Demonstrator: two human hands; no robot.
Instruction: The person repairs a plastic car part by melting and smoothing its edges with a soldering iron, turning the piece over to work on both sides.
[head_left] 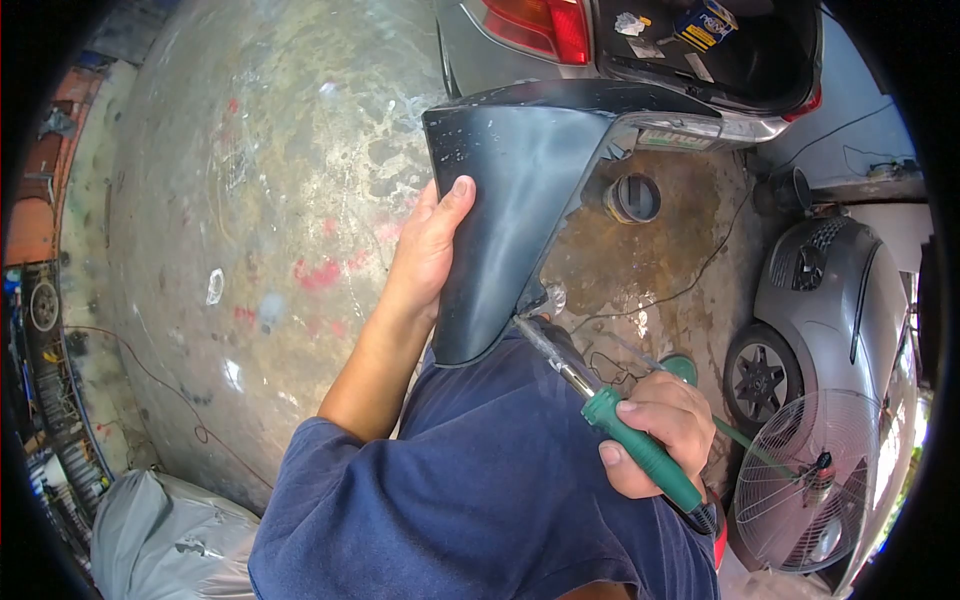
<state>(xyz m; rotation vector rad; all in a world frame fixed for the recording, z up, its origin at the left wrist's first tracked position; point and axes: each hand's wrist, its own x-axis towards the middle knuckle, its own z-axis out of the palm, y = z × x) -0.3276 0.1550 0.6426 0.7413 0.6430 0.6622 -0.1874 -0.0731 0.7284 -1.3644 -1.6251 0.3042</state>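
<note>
A black plastic car bumper (515, 190) stretches from my lap toward the car at the top of the head view, with scuffs on its far corner. My left hand (432, 240) grips its left edge, thumb on the outer face and fingers behind, hidden. In my right hand (662, 425) is a soldering iron (638, 438) with a green handle, the fingers wrapped round it. The iron's metal shaft points up and left. Its tip reaches the lower right edge of the bumper, near a small torn-looking tab.
Behind the bumper stands a car with its boot (700, 60) open. A tin (633, 198) and a cable (690, 282) are on the floor. To the right are a fan (805, 480) and another silver car (830, 290). Tools (60, 400) line the left side.
</note>
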